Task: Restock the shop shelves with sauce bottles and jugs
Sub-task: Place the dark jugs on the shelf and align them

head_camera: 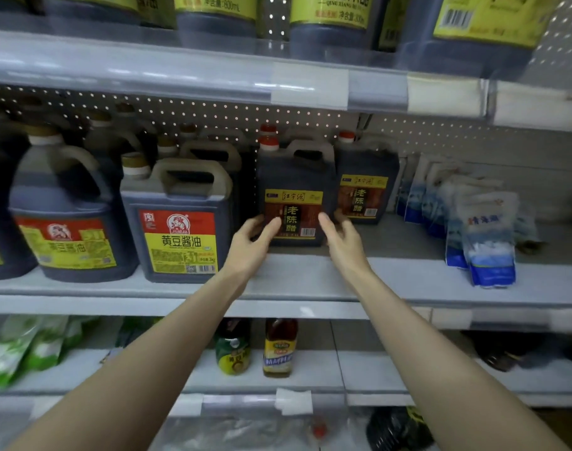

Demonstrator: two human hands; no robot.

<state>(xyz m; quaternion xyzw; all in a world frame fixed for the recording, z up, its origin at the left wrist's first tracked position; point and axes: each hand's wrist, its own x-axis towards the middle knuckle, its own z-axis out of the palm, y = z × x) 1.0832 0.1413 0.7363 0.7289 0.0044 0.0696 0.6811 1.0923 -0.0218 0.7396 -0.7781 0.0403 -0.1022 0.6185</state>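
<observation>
Vinegar jug (294,187) upright on middle shelf (408,278), between soy sauce jug (180,229) and second vinegar jug (364,190). Clasped at lower sides by left hand (250,244) and right hand (343,240), thumbs on front.

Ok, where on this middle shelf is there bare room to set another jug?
The bare patch of the middle shelf lies between the rear vinegar jug and the blue and white bags, running to the front edge. Left of the front vinegar jug, held by the left hand and right hand, the soy sauce jugs stand packed tight: no room there.
</observation>
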